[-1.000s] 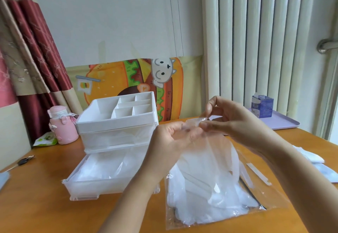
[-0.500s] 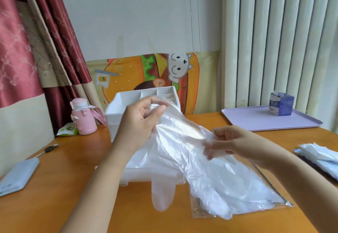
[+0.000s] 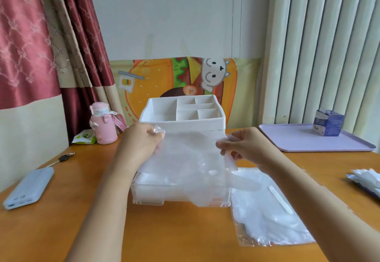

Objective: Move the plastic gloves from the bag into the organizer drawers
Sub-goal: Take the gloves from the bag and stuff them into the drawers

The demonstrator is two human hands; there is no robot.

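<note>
A clear glove [image 3: 189,159] is held up flat between both hands, just in front of the organizer [image 3: 181,118] and over its pulled-out bottom drawer [image 3: 144,197]. The glove's lower end hangs down past the drawer's front wall. The left hand [image 3: 141,142] pinches one upper corner, its fingers [image 3: 151,131] curled together round a bunched bit of plastic. The right hand [image 3: 244,148] pinches the opposite edge between thumb and fingertips [image 3: 223,144], with a strip of the glove trailing below it. More pale plastic lies inside the drawer; how much, I can't tell.

The bag [image 3: 267,220] lies flat on the table [image 3: 181,235] just right of the drawer, with a heap of gloves in it.

Farther right, a lilac tray [image 3: 304,142] carries a blue carton [image 3: 328,125], and some white packets [image 3: 366,179] lie at the table's right edge. To the left stand a pink bottle [image 3: 102,127] and a green packet [image 3: 84,139], with a key [image 3: 63,158] and a power bank [image 3: 28,187] nearer the front.
</note>
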